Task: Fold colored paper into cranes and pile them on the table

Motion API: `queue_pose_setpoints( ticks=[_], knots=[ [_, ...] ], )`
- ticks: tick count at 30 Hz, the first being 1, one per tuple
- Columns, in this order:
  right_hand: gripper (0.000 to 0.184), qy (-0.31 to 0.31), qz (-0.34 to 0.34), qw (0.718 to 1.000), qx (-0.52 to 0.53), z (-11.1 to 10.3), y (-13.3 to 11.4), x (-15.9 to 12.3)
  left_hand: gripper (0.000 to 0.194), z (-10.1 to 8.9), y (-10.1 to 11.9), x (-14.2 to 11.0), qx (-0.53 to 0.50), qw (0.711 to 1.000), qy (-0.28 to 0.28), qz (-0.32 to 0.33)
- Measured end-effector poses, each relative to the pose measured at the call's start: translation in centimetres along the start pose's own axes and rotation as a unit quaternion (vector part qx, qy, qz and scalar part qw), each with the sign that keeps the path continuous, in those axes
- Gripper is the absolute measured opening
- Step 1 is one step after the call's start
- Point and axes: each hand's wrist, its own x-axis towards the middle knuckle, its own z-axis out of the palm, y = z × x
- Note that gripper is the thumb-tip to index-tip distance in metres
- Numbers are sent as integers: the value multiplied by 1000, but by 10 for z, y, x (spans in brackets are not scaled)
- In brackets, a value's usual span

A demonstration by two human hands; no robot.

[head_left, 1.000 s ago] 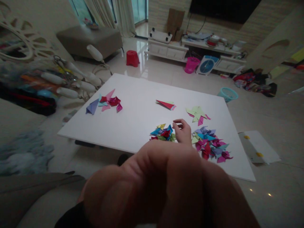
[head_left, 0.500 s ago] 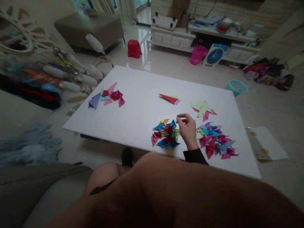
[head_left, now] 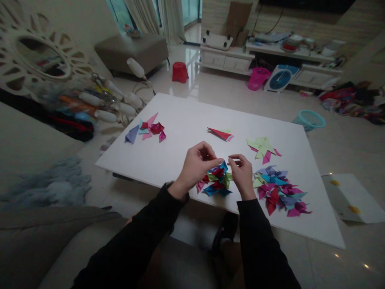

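Note:
My left hand [head_left: 197, 166] reaches over the near edge of the white table [head_left: 177, 120], its fingers curled and thumb pointing right. Facing it, my right hand [head_left: 243, 174] has fingers bent toward the thumb in a pinch. Whatever either hand holds, if anything, is too small to make out. Just under the fingertips lies a pile of folded paper pieces [head_left: 218, 186] in blue, red, green and pink; my left hand covers part of it. Right of my right hand spreads a second folded paper pile [head_left: 279, 190] in purple, magenta, red and blue.
Flat-folded paper pieces [head_left: 221, 133] lie mid-table. Light green folded papers [head_left: 262, 146] with pink ones sit right, and more folded papers [head_left: 150, 127] at the left. A turquoise basket [head_left: 309, 119] stands beyond the right edge; a lamp fixture [head_left: 120, 106] is by the left edge.
My left hand has come into view over the near pile, opposite my right hand. A raised bare leg no longer blocks the foreground. The view has shifted, so the table appears lower and further right.

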Motion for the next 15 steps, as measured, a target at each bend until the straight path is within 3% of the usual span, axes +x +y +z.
queue_pose_setpoints(
  ticks=[3, 5, 8, 10, 12, 15],
  knots=[
    [23, 4, 23, 999, 22, 0, -1, 1, 41, -68, -49, 45, 121, 987, 102, -24],
    [24, 2, 28, 999, 25, 0, -2, 1, 34, -121, -70, 69, 196, 966, 164, -34],
    [23, -4, 29, 999, 29, -1, -3, 1, 22, -198, -85, 92, 340, 906, 242, -62],
    [23, -9, 30, 999, 29, -3, -2, 1, 14, -239, -89, 102, 438, 860, 243, -101],
    [23, -10, 31, 999, 26, -4, -2, 2, 10, -268, -92, 110, 478, 842, 220, -116],
    [24, -11, 37, 999, 25, -4, -1, 2, 10, -285, -96, 122, 531, 826, 160, -106]
  ],
)
